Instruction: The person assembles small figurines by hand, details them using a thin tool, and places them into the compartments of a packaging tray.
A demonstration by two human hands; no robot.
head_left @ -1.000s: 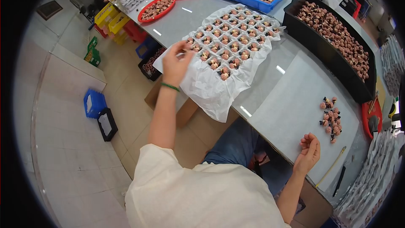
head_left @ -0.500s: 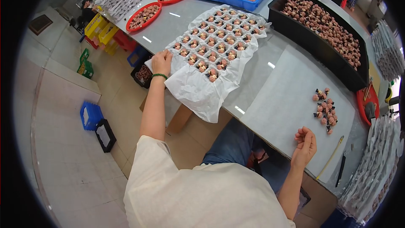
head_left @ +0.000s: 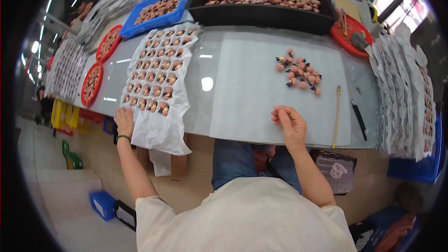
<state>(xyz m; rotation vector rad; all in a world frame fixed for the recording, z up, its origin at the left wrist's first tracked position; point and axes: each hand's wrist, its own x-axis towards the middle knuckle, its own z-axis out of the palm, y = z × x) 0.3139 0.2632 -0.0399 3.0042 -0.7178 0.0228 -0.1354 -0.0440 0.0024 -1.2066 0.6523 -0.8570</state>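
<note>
A person in a cream shirt sits at a grey bench [head_left: 200, 114], seen from above, both bare hands at its near edge. The left hand [head_left: 123, 119], with a green band [head_left: 123, 137] on its wrist, reaches over the near edge toward the left and touches the near left corner of a white tray [head_left: 148, 97]. Its fingers lie close together, pointing away from the body; whether they pinch anything cannot be told. The tray sits left of the bench's middle, each visible cup holding a small pink piece with dark bits, and thin white paper [head_left: 161, 135] hangs from it over the near edge.

The right hand [head_left: 290, 123] hovers near the same edge, above a pale sheet [head_left: 242, 98]. Its fingers curl in toward the thumb (whether anything sits between them is hidden). Just beyond it, toward the far edge, lies a loose pile of pink pieces [head_left: 301, 73]. Right of that hand are a yellow stick [head_left: 336, 119] and a black pen-like tool [head_left: 359, 119].

Along the far edge stands a black bin [head_left: 261, 17] heaped with pieces, a blue tray [head_left: 154, 24] to its left. A stack of wrapped trays [head_left: 396, 95] fills the right edge.
</note>
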